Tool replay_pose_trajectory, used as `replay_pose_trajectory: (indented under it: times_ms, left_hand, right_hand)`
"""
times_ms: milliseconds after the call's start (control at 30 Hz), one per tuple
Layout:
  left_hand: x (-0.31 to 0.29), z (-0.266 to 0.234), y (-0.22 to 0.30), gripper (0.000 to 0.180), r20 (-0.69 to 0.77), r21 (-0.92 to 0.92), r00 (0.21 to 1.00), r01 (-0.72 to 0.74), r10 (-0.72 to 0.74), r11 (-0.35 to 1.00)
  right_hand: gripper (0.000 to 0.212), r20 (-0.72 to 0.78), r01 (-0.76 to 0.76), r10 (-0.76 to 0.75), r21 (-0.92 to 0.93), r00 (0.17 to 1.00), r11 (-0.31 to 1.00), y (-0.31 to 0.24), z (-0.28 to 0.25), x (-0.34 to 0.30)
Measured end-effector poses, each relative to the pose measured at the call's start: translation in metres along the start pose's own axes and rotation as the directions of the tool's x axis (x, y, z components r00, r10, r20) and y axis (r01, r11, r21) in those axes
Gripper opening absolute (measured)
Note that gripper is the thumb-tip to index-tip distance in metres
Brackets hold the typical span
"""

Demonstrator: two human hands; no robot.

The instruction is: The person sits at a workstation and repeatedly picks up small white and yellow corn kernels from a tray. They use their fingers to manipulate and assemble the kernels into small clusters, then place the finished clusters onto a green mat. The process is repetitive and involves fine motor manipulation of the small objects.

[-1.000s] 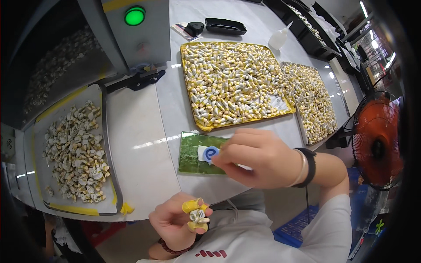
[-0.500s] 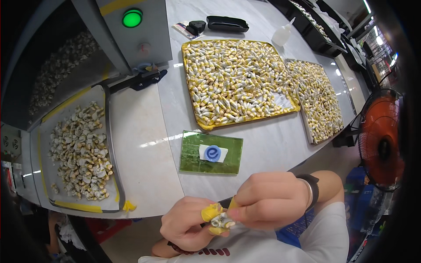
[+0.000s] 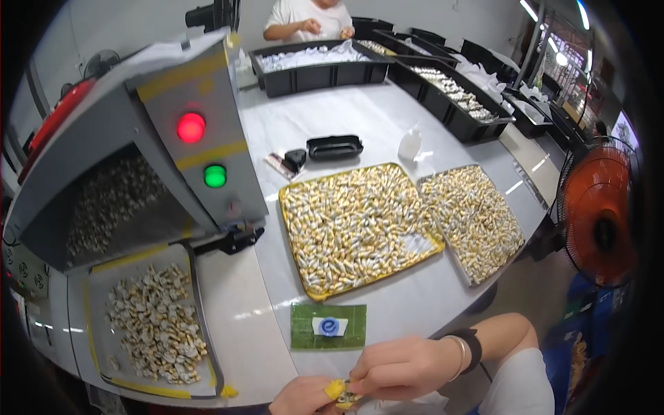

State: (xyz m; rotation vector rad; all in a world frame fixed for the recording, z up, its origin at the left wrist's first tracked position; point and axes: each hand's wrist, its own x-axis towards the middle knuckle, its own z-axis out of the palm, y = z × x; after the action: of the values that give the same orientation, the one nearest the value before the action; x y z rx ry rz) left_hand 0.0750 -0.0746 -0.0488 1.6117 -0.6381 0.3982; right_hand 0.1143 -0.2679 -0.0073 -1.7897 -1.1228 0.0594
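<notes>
At the lower edge, my left hand (image 3: 303,396) pinches a small white-and-tan piece (image 3: 348,398) with a ring-shaped end. Yellow wraps cover its thumb and a finger. My right hand (image 3: 401,368), with a dark band and a bracelet at the wrist, closes its fingertips on the same piece from the right; the fingers partly hide it. Just beyond the hands lies a green slab (image 3: 301,325) carrying a white patch and a round blue piece (image 3: 329,326). Farther off stands a yellow-edged tray (image 3: 291,257) heaped with small white-and-yellow pieces; a second filled tray (image 3: 462,268) adjoins its right side.
Left, a grey machine (image 3: 242,155) with red and green lights stands behind a tray (image 3: 97,332) of knobbly pieces. A black dish (image 3: 335,147) and white squeeze bottle (image 3: 410,144) sit farther back. Black bins (image 3: 318,79) line the far side near another person (image 3: 304,15). An orange fan (image 3: 588,207) is at right.
The view has tilted up, so the machine's red light, the bins and another person now show. My hands sit lower in the picture, still together on the small piece.
</notes>
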Motion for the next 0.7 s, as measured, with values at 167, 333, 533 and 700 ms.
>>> replay_pose_trajectory:
  times_ms: [167, 333, 533, 700]
  left_hand:
    - [-0.001, 0.001, 0.003, 0.025, 0.032, 0.01, 0.999, 0.0, 0.0, 1.0]
    - [0.003, -0.003, 0.01, 0.028, 0.039, 0.069, 0.999, -0.01, 0.007, 0.998]
    - [-0.009, 0.001, 0.002, 0.034, 0.091, 0.095, 0.995, -0.059, 0.05, 0.994]
    - [-0.013, 0.001, 0.006, 0.033, 0.07, 0.135, 0.993, -0.106, 0.097, 0.985]
  right_hand:
    - [0.012, -0.037, -0.022, 0.024, 0.047, 0.999, 0.999, -0.003, 0.002, -0.008]
    - [0.008, -0.072, 0.022, -0.017, 0.065, 0.997, 0.998, -0.007, 0.005, -0.005]
    - [0.011, -0.184, 0.039, -0.031, 0.039, 0.983, 0.998, -0.008, 0.014, -0.015]
    - [0.011, -0.204, 0.043, -0.033, 0.043, 0.978, 0.998, -0.01, 0.019, -0.018]
